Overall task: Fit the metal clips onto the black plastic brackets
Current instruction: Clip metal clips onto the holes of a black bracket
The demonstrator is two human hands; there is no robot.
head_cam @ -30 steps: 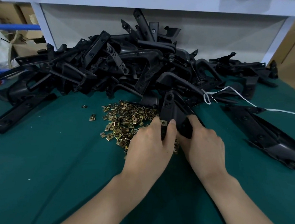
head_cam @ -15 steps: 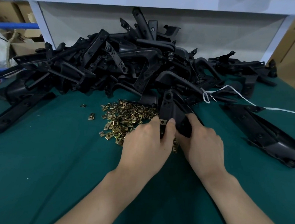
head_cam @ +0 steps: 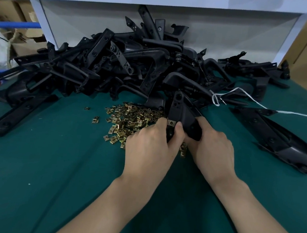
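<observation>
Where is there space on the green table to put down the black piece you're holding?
The widest bare green cloth is near-left, between the heap of small brass metal clips, the long flat black bracket and the left hand. Another bare patch lies near-right, below the long curved black bracket. The back is crowded with the big pile of black plastic brackets.

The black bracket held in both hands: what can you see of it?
The black bracket looks like matte moulded plastic, with round holes near its far end. It tilts up and away over the loose clips. The right hand grips its near end; the left hand pinches a metal clip on its left edge.
</observation>
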